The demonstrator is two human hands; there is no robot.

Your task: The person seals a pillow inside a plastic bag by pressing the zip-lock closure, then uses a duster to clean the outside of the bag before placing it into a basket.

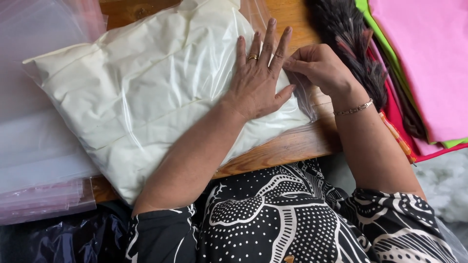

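A cream-coloured cushion insert inside a clear plastic bag lies across a wooden table. My left hand, with a ring on one finger, lies flat on the bag near its right end, fingers spread. My right hand, with a bracelet at the wrist, pinches the clear plastic edge of the bag just right of my left fingertips.
A stack of clear plastic bags lies at the left. A dark feather duster and sheets of pink, green and red felt lie at the right. White stuffing shows at the lower right.
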